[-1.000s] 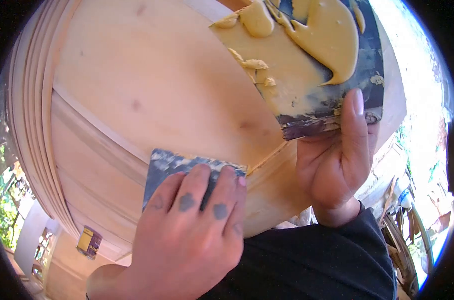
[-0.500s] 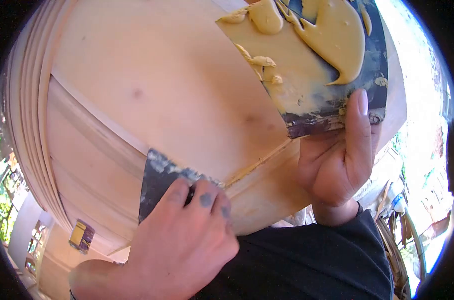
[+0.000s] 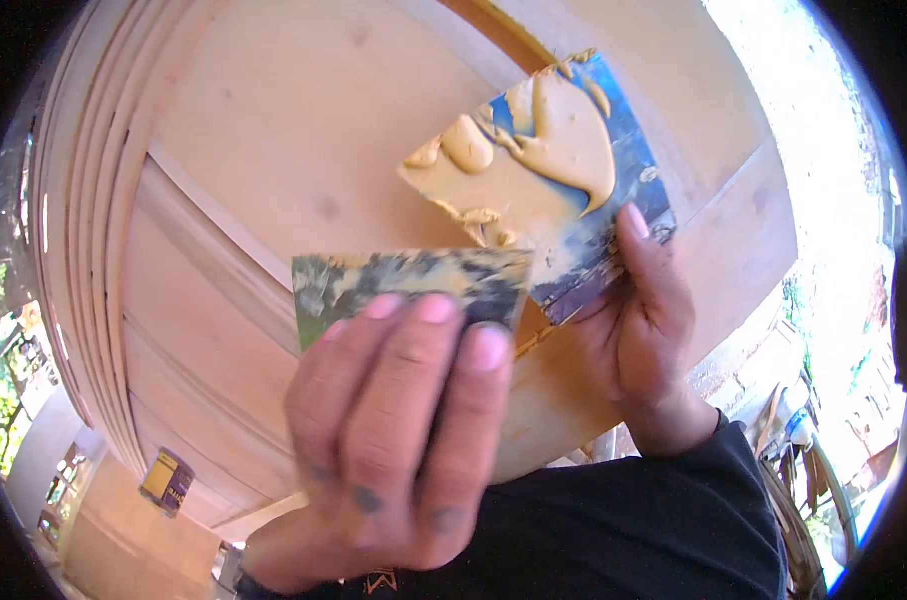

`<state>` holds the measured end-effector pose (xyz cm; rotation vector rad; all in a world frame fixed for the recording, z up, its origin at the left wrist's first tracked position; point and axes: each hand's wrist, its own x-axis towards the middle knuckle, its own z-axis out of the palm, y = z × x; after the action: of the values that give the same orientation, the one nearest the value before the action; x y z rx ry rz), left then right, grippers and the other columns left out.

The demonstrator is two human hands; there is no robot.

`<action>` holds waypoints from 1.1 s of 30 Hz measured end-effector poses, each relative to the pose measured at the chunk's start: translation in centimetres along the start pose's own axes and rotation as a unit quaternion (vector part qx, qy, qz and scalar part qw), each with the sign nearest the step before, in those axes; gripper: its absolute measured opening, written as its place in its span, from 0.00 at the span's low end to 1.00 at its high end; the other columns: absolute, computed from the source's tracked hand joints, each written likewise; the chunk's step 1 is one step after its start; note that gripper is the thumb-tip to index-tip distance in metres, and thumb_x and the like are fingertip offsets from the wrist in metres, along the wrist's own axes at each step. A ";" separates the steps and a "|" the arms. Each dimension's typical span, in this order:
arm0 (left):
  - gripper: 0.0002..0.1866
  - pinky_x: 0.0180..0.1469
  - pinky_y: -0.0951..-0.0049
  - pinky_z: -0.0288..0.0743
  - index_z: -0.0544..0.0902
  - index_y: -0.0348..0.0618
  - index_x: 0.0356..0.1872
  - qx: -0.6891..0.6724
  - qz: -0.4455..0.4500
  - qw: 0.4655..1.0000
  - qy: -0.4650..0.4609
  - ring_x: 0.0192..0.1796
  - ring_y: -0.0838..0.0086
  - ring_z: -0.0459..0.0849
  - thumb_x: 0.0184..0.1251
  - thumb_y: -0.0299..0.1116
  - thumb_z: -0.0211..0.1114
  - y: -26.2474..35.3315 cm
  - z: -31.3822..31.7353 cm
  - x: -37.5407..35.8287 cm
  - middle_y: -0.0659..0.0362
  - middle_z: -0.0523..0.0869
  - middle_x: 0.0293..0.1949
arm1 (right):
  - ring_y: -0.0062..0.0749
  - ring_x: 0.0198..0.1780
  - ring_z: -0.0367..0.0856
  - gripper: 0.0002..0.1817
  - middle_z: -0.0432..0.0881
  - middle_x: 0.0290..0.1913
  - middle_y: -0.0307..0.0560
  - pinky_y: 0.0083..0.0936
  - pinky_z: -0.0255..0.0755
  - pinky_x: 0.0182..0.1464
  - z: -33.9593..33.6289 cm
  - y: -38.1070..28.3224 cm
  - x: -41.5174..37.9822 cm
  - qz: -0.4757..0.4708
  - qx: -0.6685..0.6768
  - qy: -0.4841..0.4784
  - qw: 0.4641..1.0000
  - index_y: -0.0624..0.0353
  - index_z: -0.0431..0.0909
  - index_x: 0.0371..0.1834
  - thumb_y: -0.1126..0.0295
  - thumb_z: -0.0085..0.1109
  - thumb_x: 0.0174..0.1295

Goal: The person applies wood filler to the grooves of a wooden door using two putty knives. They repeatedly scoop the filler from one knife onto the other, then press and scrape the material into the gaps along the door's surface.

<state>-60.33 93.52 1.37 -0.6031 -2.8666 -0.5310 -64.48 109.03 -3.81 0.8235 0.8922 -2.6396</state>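
My left hand point(image 3: 399, 430) grips a flat putty scraper point(image 3: 314, 290), its fingers laid over the smeared face and its thumb hidden behind. Pale filler streaks run along the scraper's upper edge. My right hand point(image 3: 649, 320) holds a dark flat plate point(image 3: 629, 130), thumb on the front and fingers out of sight behind it. Thick tan putty point(image 3: 574, 150) is spread over much of that plate. In this view the scraper's right corner overlaps the plate's lower left edge. Behind both lies a large pale wooden surface point(image 3: 274, 150), with a putty-coloured seam point(image 3: 534, 335) partly hidden by the hands.
Several raised wooden strips point(image 3: 94, 220) curve along the left side. A can with a yellow and dark label point(image 3: 168, 482) stands at lower left. Bright outdoor clutter point(image 3: 804, 440) shows at right, and my black shirt point(image 3: 624, 530) fills the bottom.
My left hand has lifted the scraper off the wood and turned it, bringing it up and right beside the plate. The putty-loaded plate has moved left and down.
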 end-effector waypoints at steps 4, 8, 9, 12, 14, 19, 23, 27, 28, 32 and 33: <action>0.13 0.55 0.60 0.70 0.78 0.40 0.46 0.074 0.036 0.995 0.062 0.53 0.64 0.75 0.60 0.30 0.61 0.9 3.9 -1.0 0.56 0.77 0.48 | 0.41 0.52 0.77 0.18 0.72 0.55 0.54 0.36 0.77 0.51 -0.2 -0.5 -0.4 0.043 0.029 -0.081 0.995 0.65 0.58 0.60 0.70 0.39 0.69; 0.11 0.58 0.57 0.68 0.78 0.41 0.44 0.056 0.066 0.995 -0.045 0.54 0.63 0.75 0.61 0.29 0.59 0.3 2.1 -3.5 0.55 0.77 0.49 | 0.40 0.55 0.76 0.19 0.72 0.56 0.55 0.36 0.74 0.55 -0.8 -0.8 -0.5 -0.010 0.065 -0.038 0.997 0.66 0.58 0.60 0.69 0.38 0.69; 0.11 0.58 0.56 0.67 0.78 0.41 0.44 0.055 0.060 0.992 -0.093 0.54 0.62 0.75 0.60 0.29 0.59 0.2 1.2 -3.9 0.54 0.78 0.49 | 0.40 0.56 0.74 0.19 0.71 0.57 0.55 0.36 0.71 0.57 -1.2 -1.2 -0.4 -0.030 0.076 -0.058 0.995 0.68 0.59 0.60 0.68 0.38 0.70; 0.14 0.58 0.56 0.67 0.78 0.39 0.46 0.021 0.036 0.988 -0.146 0.53 0.60 0.76 0.57 0.25 0.60 -0.6 -1.0 -2.8 0.51 0.78 0.49 | 0.40 0.59 0.72 0.20 0.70 0.59 0.56 0.36 0.66 0.62 -1.9 -1.7 0.7 -0.075 0.091 -0.107 0.987 0.71 0.59 0.60 0.68 0.37 0.70; 0.16 0.57 0.56 0.67 0.78 0.38 0.47 -0.033 0.002 0.981 -0.194 0.52 0.59 0.77 0.55 0.24 0.60 -1.0 -2.2 -0.7 0.50 0.78 0.49 | 0.40 0.58 0.73 0.20 0.71 0.58 0.55 0.36 0.68 0.61 -2.2 -1.8 0.6 -0.069 0.072 -0.105 0.989 0.71 0.60 0.60 0.68 0.37 0.70; 0.24 0.55 0.64 0.70 0.73 0.28 0.52 -0.380 -0.268 0.882 -0.075 0.51 0.58 0.79 0.47 0.16 0.54 -2.7 -3.2 1.5 0.47 0.79 0.48 | 0.38 0.56 0.75 0.18 0.72 0.56 0.54 0.34 0.72 0.57 -1.3 -1.5 0.5 -0.114 0.016 -0.069 0.991 0.68 0.60 0.59 0.70 0.40 0.69; 0.27 0.57 0.66 0.70 0.69 0.21 0.54 -0.605 -0.446 0.658 0.049 0.51 0.63 0.79 0.47 0.16 0.54 -2.7 -5.1 1.2 0.47 0.80 0.46 | 0.37 0.54 0.76 0.18 0.73 0.55 0.53 0.33 0.74 0.55 -0.7 -1.1 0.3 -0.098 -0.019 -0.027 0.995 0.67 0.60 0.59 0.70 0.41 0.69; 0.28 0.58 0.66 0.69 0.68 0.21 0.55 -0.584 -0.434 0.684 0.056 0.52 0.64 0.78 0.48 0.19 0.56 -2.9 -4.7 0.1 0.47 0.80 0.47 | 0.35 0.51 0.78 0.16 0.74 0.53 0.52 0.31 0.76 0.51 -0.5 -0.7 0.3 -0.061 0.005 -0.055 0.997 0.65 0.61 0.57 0.70 0.43 0.68; 0.28 0.58 0.66 0.68 0.68 0.21 0.56 -0.572 -0.430 0.697 0.054 0.53 0.64 0.78 0.48 0.19 0.56 -2.7 -4.6 -0.1 0.46 0.79 0.48 | 0.33 0.49 0.79 0.15 0.75 0.50 0.51 0.30 0.78 0.47 -0.3 -0.8 0.2 -0.057 0.014 -0.054 0.997 0.64 0.63 0.54 0.70 0.44 0.68; 0.26 0.59 0.63 0.68 0.69 0.24 0.56 -0.353 -0.254 0.900 0.024 0.56 0.58 0.75 0.52 0.17 0.52 -1.9 -3.9 -0.8 0.41 0.75 0.53 | 0.32 0.47 0.80 0.14 0.76 0.49 0.49 0.29 0.79 0.46 -0.3 -0.7 0.2 -0.051 0.009 -0.092 0.994 0.64 0.64 0.54 0.71 0.45 0.67; 0.25 0.59 0.62 0.69 0.69 0.25 0.57 -0.244 -0.165 0.955 0.022 0.57 0.57 0.74 0.54 0.17 0.50 -1.6 -3.5 -0.9 0.40 0.75 0.53 | 0.32 0.48 0.80 0.15 0.76 0.50 0.49 0.29 0.78 0.47 -0.1 -0.5 -0.2 -0.046 0.019 -0.088 0.995 0.64 0.64 0.54 0.71 0.45 0.67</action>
<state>-59.89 90.53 3.91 -0.1575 -2.8058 -1.3072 -64.51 109.54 -3.54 0.5603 0.8540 -2.7646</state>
